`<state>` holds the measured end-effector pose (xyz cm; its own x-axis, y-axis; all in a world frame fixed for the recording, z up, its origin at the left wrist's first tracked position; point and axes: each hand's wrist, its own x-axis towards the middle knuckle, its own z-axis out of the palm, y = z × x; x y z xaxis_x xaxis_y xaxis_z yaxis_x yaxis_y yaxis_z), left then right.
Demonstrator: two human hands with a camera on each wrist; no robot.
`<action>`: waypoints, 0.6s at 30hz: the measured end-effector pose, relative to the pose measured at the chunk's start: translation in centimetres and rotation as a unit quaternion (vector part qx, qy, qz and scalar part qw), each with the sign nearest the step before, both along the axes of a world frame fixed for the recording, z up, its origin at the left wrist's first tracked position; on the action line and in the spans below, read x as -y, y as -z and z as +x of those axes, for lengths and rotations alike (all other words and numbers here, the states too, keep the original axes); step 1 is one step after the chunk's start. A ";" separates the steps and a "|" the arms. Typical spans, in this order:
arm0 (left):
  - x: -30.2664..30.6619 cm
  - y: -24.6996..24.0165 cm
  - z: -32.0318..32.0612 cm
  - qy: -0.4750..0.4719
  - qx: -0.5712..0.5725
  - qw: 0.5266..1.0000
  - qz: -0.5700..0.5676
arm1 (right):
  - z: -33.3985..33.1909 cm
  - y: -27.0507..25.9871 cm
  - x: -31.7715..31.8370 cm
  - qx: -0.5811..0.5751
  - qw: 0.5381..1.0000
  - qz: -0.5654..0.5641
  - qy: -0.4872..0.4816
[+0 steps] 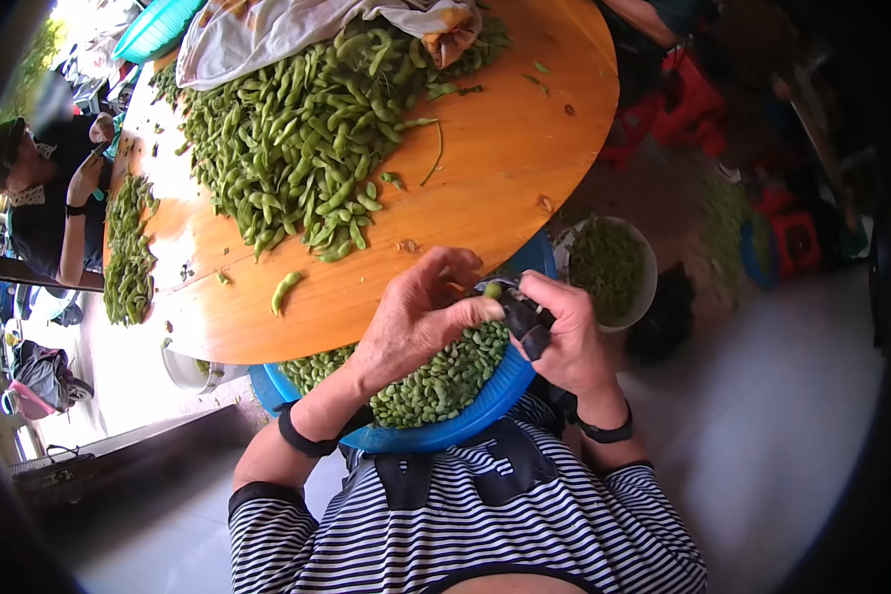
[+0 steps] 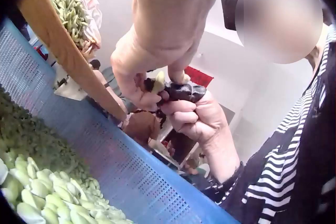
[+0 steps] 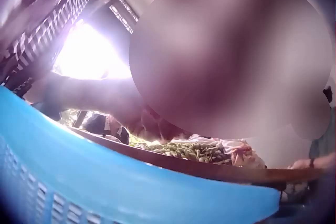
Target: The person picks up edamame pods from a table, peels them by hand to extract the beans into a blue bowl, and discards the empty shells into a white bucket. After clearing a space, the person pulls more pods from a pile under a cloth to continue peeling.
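In the head view my left hand (image 1: 411,322) pinches a green soybean pod (image 1: 493,290) with its thumb and fingers. My right hand (image 1: 567,342) grips a small, shiny black hand-held piece (image 1: 530,329), and the pod lies against its upper end. The left wrist view shows both hands meeting at the pod (image 2: 159,81) and the black piece (image 2: 186,92). Below them a blue plastic basket (image 1: 465,428) holds many loose green beans (image 1: 431,384). Blurring hides much of the right wrist view.
On the round wooden table (image 1: 505,148) lies a large heap of soybean pods (image 1: 297,139), partly under a white cloth (image 1: 277,40). A single pod (image 1: 285,292) lies near the edge. A white bucket (image 1: 651,277) stands at right on the floor. Across the table sits another person (image 1: 54,188).
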<state>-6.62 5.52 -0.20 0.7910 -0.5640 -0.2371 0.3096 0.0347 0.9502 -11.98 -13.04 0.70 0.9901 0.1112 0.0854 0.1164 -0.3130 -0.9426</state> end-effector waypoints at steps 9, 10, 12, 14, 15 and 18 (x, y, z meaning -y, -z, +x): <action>-1.0 -0.6 0.7 0.064 0.359 0.920 0.144 | -0.1 -0.2 -0.2 0.063 0.995 -0.081 -0.012; -1.2 -0.9 0.7 0.086 0.254 0.954 0.137 | -0.1 -0.1 -0.2 0.053 0.995 -0.085 -0.012; -1.4 -1.1 0.6 0.105 0.146 0.975 0.129 | -0.1 -0.1 -0.5 0.044 0.995 -0.089 -0.014; -1.3 -1.1 0.3 0.104 -0.033 0.994 0.025 | -0.3 -0.1 -1.5 0.066 0.990 -0.123 0.037; -1.0 -0.6 0.0 0.102 -0.033 0.994 0.025 | -0.5 0.0 -2.2 0.066 0.990 -0.122 0.034; 0.3 0.7 -1.4 -0.035 -0.127 0.985 -0.106 | -1.0 1.1 -4.2 0.133 0.965 -0.205 0.100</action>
<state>-8.00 5.26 -0.86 0.7602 -0.5680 -0.3153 0.5268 0.2549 0.8109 -12.98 -8.81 -0.38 0.9445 -0.0020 0.3286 0.2351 -0.6944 -0.6801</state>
